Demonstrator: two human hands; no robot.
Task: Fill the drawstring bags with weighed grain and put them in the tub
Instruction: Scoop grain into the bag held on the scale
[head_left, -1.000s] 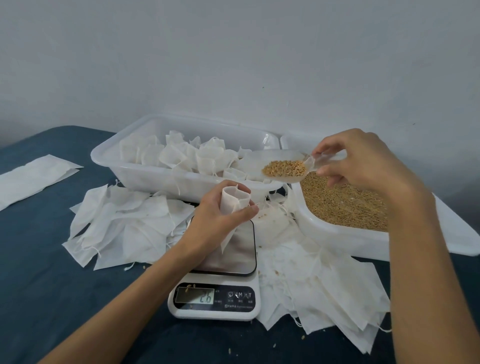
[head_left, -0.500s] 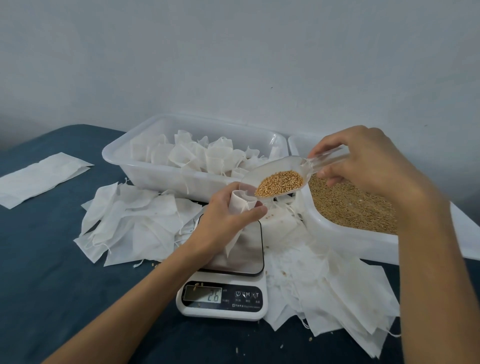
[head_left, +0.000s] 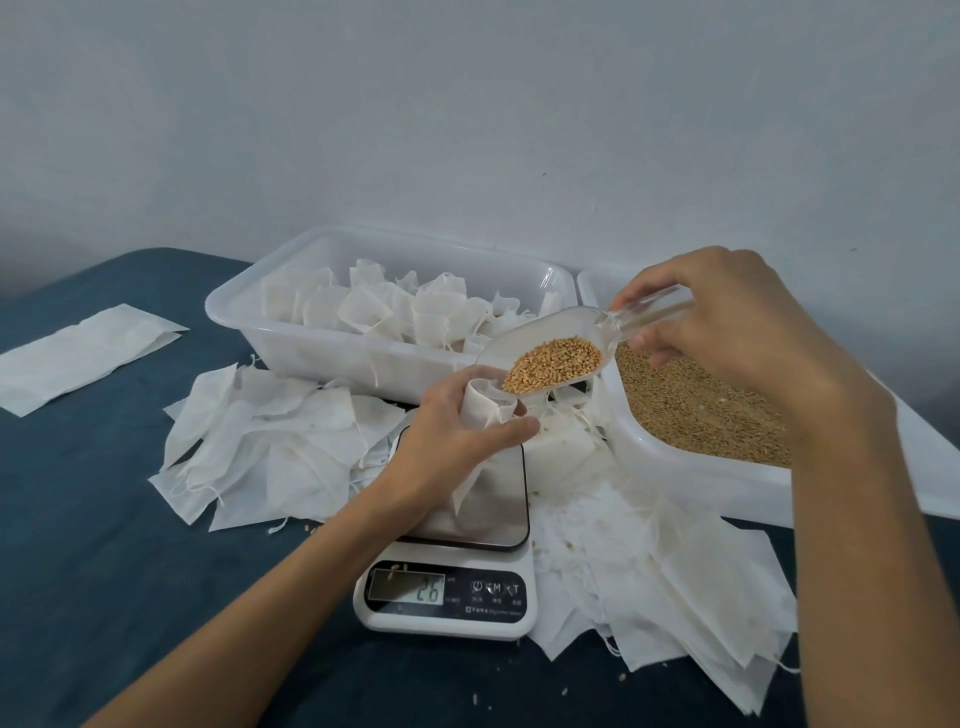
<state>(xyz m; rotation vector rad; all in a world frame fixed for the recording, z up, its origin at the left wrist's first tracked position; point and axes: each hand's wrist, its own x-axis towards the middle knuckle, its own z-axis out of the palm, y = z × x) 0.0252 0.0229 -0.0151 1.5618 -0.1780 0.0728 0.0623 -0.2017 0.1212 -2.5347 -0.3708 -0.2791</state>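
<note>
Pouring is done with the scoop (head_left: 545, 358) tip set over the open mouth of the bag (head_left: 485, 410), which is gripped by the left hand (head_left: 457, 436) above the scale (head_left: 452, 597); the handle is pinched by the right hand (head_left: 722, 317), and should be tilted slowly so grain (head_left: 553, 364) is not spilled beside the tub (head_left: 322, 343)

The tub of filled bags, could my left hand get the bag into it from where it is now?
Probably yes. The left hand holds the bag just in front of the tub, whose top is open. Only the scoop in the right hand hovers nearby.
</note>
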